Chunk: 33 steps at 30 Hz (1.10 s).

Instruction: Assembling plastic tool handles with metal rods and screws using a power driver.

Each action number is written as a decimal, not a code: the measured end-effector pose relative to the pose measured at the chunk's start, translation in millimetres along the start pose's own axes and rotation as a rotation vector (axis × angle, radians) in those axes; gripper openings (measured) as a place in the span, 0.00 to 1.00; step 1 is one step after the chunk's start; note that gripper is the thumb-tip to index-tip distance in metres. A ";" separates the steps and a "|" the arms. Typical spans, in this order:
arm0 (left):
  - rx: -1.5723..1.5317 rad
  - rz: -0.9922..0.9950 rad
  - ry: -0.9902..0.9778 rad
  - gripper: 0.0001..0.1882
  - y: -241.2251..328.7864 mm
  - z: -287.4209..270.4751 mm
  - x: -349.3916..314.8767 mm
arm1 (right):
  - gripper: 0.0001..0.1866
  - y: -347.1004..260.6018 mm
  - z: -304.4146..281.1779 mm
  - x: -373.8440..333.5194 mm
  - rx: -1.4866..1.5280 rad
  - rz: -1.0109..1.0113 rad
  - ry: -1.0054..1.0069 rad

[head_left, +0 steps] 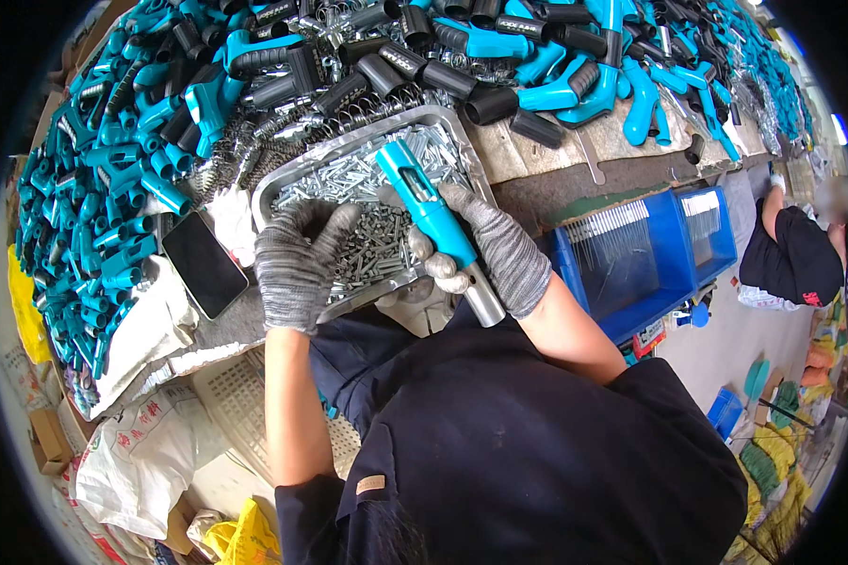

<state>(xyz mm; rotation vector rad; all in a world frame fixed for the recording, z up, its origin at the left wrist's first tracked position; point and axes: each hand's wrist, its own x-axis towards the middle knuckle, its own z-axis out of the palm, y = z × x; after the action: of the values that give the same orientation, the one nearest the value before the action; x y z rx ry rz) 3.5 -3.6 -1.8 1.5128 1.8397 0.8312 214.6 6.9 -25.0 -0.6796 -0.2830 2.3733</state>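
Note:
In a grey-striped glove, my right hand (495, 247) is closed around a teal tube (415, 188) with a long slot in its side and a bare silver metal end (483, 299) pointing toward me. The tube is tilted over a metal tray (275, 181) of small metal pins and screws (367, 252). My left hand (301, 264), gloved alike, is at the tray's left part, over the small parts. Its thumb stands apart from the bent fingers, whose tips are partly hidden; nothing shows in it.
Teal gun-shaped housings (94, 254) are heaped at left. Black sleeves (382, 73) and springs lie behind the tray. A phone (204, 264) rests left of it. Blue bins (622, 259) holding thin rods stand at right. Another person (791, 245) is at far right.

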 end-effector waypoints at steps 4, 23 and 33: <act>-0.543 0.033 -0.196 0.09 14.5 13.2 -12.5 | 0.27 2.7 -1.0 1.6 -0.052 0.067 0.021; -0.482 -0.082 -0.629 0.26 67.6 51.3 -37.5 | 0.32 -23.0 20.1 -11.0 -0.321 -0.627 0.079; 0.030 0.259 -0.308 0.22 30.9 52.6 39.6 | 0.26 -55.9 9.2 -18.3 -0.085 -0.775 0.144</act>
<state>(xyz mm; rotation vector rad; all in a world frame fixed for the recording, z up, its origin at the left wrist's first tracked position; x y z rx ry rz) 56.8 44.6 -12.6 1.8117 1.4598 0.6432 251.1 37.9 10.3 -0.6281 -0.4839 1.5760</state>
